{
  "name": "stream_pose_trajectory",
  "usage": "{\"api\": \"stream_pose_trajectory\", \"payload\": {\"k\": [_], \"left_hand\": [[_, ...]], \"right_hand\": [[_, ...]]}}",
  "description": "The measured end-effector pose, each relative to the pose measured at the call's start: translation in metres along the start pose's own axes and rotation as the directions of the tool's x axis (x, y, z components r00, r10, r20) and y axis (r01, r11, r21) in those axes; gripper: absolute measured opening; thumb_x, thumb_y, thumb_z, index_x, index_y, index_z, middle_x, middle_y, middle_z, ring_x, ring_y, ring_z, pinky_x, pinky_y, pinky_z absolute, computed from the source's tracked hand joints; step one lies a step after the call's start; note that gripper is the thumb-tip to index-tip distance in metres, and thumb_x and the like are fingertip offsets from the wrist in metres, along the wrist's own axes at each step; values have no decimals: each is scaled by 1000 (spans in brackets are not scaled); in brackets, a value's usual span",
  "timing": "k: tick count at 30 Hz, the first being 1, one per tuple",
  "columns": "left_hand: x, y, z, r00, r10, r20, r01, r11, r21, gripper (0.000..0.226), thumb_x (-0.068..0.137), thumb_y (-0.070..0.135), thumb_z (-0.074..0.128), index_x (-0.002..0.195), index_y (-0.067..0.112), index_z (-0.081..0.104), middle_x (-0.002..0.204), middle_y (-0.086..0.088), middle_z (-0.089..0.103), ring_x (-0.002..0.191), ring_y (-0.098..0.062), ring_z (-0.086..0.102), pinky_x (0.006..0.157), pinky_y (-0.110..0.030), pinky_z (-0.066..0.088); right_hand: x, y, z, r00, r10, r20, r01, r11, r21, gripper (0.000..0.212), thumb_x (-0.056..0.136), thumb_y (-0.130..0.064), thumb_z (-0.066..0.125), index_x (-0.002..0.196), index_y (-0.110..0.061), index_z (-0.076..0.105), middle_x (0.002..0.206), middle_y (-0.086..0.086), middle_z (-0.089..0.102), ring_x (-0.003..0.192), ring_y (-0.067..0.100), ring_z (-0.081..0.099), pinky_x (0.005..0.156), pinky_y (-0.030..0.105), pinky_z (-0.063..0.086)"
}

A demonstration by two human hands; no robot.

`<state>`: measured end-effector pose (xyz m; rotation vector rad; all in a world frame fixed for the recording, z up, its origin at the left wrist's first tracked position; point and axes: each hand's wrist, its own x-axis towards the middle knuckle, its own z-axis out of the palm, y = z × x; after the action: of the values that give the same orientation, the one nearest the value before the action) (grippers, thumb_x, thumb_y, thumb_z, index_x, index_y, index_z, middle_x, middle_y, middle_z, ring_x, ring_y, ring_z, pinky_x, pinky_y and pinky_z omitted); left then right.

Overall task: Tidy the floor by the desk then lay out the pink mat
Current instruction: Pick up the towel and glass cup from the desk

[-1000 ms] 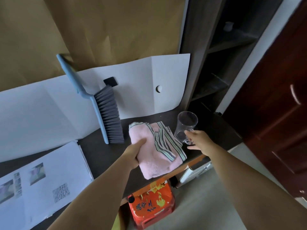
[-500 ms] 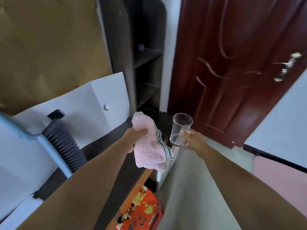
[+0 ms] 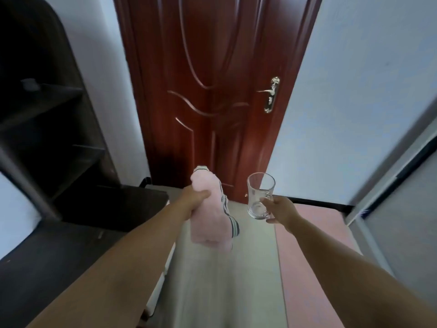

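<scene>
My left hand (image 3: 192,202) grips a folded pink towel with striped edges (image 3: 210,221), which hangs in the air above the pale floor (image 3: 224,280). My right hand (image 3: 280,209) holds a clear glass mug (image 3: 259,195) by its handle, upright and empty. A pink mat (image 3: 314,233) lies flat on the floor to the right, under my right forearm. The dark desk (image 3: 71,233) is at the lower left, beside my left arm.
A closed dark red door (image 3: 212,91) with a brass handle (image 3: 272,94) stands straight ahead. Dark shelves (image 3: 47,126) rise at the left above the desk. White walls flank the door; a grey panel with a dark frame (image 3: 402,197) is at the right.
Both hands lifted the towel and the glass mug off the desk. The view swung right, from the desk and brush to the door and the floor.
</scene>
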<state>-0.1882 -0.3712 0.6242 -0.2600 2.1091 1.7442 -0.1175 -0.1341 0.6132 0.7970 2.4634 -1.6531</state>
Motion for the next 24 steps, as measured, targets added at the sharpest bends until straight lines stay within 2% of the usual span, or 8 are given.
{"api": "stream_pose_trajectory", "payload": {"k": [3,5,7,10,12,14,19,24], "left_hand": [[34,21,40,1000,-13,-20,14,1000,10,55,87,19,65,136,1,48,135,-17,56,116,-33,58,80,-30,42],[54,34,63,1000,-12,-20,12,1000,26,53,86,19,66,134,1,51,132,-17,59,105,-30,60,79,-30,43],[77,44,83,1000,-13,-8,13,999,46,53,85,19,67,132,1,52,130,-17,60,100,-28,60,79,-30,43],[111,56,106,1000,-25,15,24,997,72,53,84,21,70,130,1,54,129,-18,61,111,-33,61,82,-32,47],[141,65,119,998,-48,39,44,995,93,55,84,23,70,131,0,52,130,-19,60,115,-35,60,90,-36,50],[184,78,137,995,-62,75,53,993,110,57,85,24,69,133,0,50,132,-20,58,118,-35,58,99,-41,49],[282,105,177,991,-47,123,28,987,157,60,85,23,69,136,-1,48,134,-20,57,120,-34,57,100,-40,48],[367,115,219,976,-122,179,78,969,232,64,85,25,68,139,0,43,137,-20,54,121,-35,56,102,-45,47]], "right_hand": [[42,4,-37,999,28,15,-28,999,-27,34,92,-27,58,108,2,65,94,12,60,85,25,60,88,49,57],[69,6,-56,999,45,30,-44,999,-22,40,93,-29,56,116,3,61,99,12,61,88,25,60,90,48,56],[95,7,-70,998,57,27,-57,998,-3,38,93,-29,57,114,2,63,97,11,61,87,25,61,89,47,56],[128,7,-82,997,75,-16,-75,997,21,25,91,-28,61,94,-3,66,81,10,59,80,27,62,83,47,59],[156,8,-89,995,97,-20,-97,995,19,23,90,-28,62,88,-5,65,74,7,57,77,26,63,80,46,60],[194,8,-98,992,121,-29,-120,993,22,23,90,-29,62,85,-6,65,77,9,58,74,25,63,77,44,61],[283,7,-114,983,165,-86,-163,986,22,23,91,-29,61,95,-8,66,85,10,63,73,24,65,76,41,62],[356,19,-126,967,207,-145,-201,978,54,35,93,-25,58,104,7,66,97,22,64,85,30,63,84,49,59]]}}
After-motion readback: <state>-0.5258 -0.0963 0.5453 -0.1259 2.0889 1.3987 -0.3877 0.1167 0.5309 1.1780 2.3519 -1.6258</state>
